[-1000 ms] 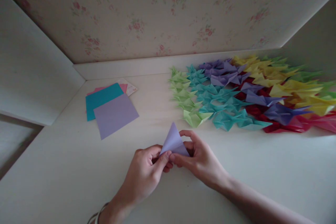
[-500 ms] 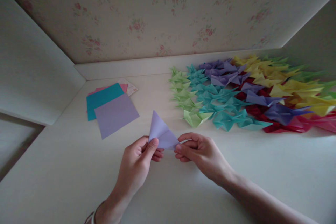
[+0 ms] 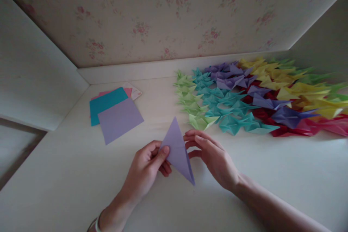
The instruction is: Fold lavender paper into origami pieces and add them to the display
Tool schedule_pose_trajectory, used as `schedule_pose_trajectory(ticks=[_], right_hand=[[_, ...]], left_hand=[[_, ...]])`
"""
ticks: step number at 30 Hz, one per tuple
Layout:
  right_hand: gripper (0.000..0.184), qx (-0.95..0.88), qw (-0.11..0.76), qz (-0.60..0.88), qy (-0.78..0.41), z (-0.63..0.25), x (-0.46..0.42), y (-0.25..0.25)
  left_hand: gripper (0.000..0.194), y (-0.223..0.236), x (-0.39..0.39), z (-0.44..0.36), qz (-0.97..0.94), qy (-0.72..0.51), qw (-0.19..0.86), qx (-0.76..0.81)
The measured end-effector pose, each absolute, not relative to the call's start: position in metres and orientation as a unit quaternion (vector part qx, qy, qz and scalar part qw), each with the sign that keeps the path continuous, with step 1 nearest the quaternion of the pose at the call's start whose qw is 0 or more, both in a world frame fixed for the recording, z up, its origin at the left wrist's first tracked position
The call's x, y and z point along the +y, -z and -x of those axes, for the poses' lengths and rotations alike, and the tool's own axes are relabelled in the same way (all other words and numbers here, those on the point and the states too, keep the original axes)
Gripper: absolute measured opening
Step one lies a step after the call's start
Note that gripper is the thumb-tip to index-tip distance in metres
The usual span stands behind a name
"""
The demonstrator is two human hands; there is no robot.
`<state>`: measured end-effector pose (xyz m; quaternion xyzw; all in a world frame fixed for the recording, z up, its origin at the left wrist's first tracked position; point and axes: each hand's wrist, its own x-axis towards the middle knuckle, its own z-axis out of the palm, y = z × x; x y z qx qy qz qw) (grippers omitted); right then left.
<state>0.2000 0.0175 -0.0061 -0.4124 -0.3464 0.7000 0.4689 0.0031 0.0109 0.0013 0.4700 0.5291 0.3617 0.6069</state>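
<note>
A folded triangle of lavender origami paper [image 3: 178, 149] is pinched along its left edge by my left hand [image 3: 149, 161], thumb on top and fingers beneath. One corner points up toward the wall, another down toward me. Along its right edge the layers part slightly. My right hand [image 3: 213, 159] is just to the right of the paper, fingers apart and curved, thumb lifted; its fingertips come close to the edge, and I cannot tell whether they touch it.
Left on the white desk [image 3: 81, 174] lie a flat lavender sheet [image 3: 121, 120], a teal sheet [image 3: 107, 105] and pink paper [image 3: 130, 91] beneath. Rows of folded paper figures, light green [image 3: 201, 120], teal [image 3: 232, 125], purple [image 3: 293, 116], yellow [image 3: 304, 92] and red, fill the right back.
The lavender triangle has turned clockwise in my left hand, its lower right corner swinging down toward me. My right hand has let go of that corner and opened.
</note>
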Motion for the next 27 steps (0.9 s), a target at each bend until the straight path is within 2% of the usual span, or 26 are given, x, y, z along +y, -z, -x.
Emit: schedule_pose_trajectory(ticks=[2, 5, 8, 10, 13, 15, 18, 21, 24, 27], right_hand=[[0.03, -0.384, 0.423, 0.389, -0.722, -0.198, 0.016, 0.004], [0.027, -0.467, 0.365, 0.391, -0.704, -0.193, 0.012, 0.003], [0.031, -0.522, 0.362, 0.457, -0.623, -0.189, 0.008, 0.008], [0.033, -0.542, 0.367, 0.493, -0.573, -0.188, 0.006, 0.012], [0.033, -0.555, 0.374, 0.51, -0.54, -0.188, 0.006, 0.015], [0.032, -0.542, 0.383, 0.505, -0.552, -0.187, 0.007, 0.016], [0.03, -0.507, 0.408, 0.492, -0.578, -0.185, 0.008, 0.017], [0.029, -0.492, 0.427, 0.495, -0.575, -0.183, 0.006, 0.019], [0.026, -0.485, 0.443, 0.497, -0.568, -0.182, 0.004, 0.02], [0.026, -0.471, 0.451, 0.487, -0.582, -0.181, 0.002, 0.019]], left_hand=[[0.029, 0.0, 0.009, -0.006, -0.5, -0.336, 0.604, 0.522], [0.025, 0.004, 0.006, -0.008, -0.544, -0.338, 0.533, 0.553], [0.023, 0.01, 0.004, -0.009, -0.599, -0.38, 0.385, 0.59], [0.014, 0.014, 0.003, -0.009, -0.655, -0.393, 0.292, 0.576], [0.003, 0.016, 0.002, -0.009, -0.728, -0.359, 0.252, 0.527], [0.007, 0.016, 0.0, -0.01, -0.717, -0.352, 0.305, 0.519], [0.022, 0.014, -0.001, -0.012, -0.599, -0.361, 0.478, 0.531], [0.027, 0.009, 0.0, -0.015, -0.479, -0.354, 0.61, 0.522], [0.027, 0.004, 0.0, -0.018, -0.445, -0.301, 0.686, 0.491], [0.033, 0.002, 0.0, -0.021, -0.451, -0.251, 0.712, 0.477]])
